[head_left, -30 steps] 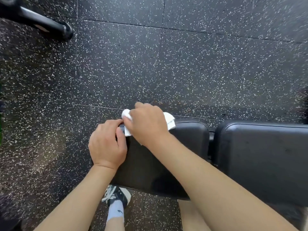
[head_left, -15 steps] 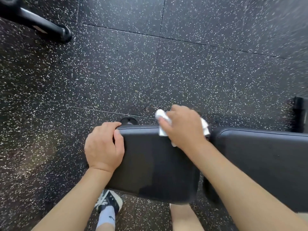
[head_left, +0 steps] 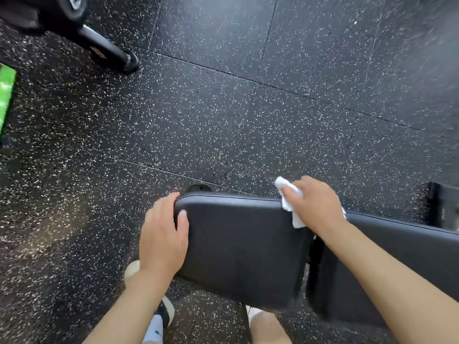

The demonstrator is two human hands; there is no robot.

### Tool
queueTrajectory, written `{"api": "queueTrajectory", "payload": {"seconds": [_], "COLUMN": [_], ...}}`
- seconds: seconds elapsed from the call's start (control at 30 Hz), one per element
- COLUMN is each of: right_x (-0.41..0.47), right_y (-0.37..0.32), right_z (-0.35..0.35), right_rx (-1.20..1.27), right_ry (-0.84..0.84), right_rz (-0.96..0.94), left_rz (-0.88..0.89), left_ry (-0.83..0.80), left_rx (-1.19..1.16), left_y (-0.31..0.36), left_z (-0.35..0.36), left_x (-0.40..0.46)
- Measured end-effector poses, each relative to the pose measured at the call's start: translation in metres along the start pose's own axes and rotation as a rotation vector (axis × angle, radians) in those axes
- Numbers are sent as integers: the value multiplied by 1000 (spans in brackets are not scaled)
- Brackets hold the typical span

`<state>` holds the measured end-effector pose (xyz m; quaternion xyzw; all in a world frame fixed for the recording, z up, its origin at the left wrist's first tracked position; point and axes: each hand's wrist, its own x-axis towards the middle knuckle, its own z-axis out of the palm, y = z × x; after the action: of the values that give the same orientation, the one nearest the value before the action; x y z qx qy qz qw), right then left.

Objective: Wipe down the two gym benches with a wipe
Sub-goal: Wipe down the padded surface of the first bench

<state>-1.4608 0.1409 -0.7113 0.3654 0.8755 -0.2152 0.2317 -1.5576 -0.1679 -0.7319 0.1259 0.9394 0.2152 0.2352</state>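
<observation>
Wipe first: white and crumpled, it sat under the right hand, whose fingers curled over it and pressed it against the far edge of the black seat pad, right at the corner beside the gap. One corner of the cloth stuck up past the knuckles and another poked out below the palm. The left hand gripped the opposite end of that pad, fingers wrapped round its far corner and the thumb laid flat on the top surface.

Outward from the hands, the pad was smooth dark vinyl with a piped seam along its rim. A narrow gap separated it from the longer back pad on the right, over which the right forearm crossed. A round black foot of the frame showed just beyond the seat pad's far edge.

Beneath everything lay the floor, black rubber tiles flecked with white, with thin seams running between them. A black metal bar with a rounded end cap rested on it at the far left, and a bright green strip sat at the left edge. Below the pad, a dark shoe with a white sole and a white sock carrying a small dark logo, too small to read, stood on the tiles.
</observation>
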Motion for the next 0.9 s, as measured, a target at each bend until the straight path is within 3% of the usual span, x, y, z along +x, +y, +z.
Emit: {"api": "queueTrajectory", "payload": {"seconds": [0.13, 0.27, 0.43, 0.53, 0.6, 0.77, 0.9], "right_x": [-6, 0, -16, -29, -21, 13, 0], "right_y": [-30, -124, -244, -258, -241, -177, -197], "right_z": [7, 43, 91, 102, 95, 61, 73], "right_rx": [-101, -116, -231, -341, -314, -141, -222], "right_ry": [84, 80, 57, -20, 7, 50, 126], "right_rz": [-43, -254, -684, -900, -865, -338, -451], "left_rz": [-207, -204, -245, -251, -219, -206, -221], "left_ry": [-14, 1, -23, -35, -80, -184, -230], "left_rx": [-151, -219, -340, -410, -389, -363, -371], "left_y": [-17, -21, -37, -48, -56, -77, -82], "left_z": [0, 3, 11, 12, 10, 6, 6], "left_x": [-31, -35, -41, -48, -53, -63, -75]}}
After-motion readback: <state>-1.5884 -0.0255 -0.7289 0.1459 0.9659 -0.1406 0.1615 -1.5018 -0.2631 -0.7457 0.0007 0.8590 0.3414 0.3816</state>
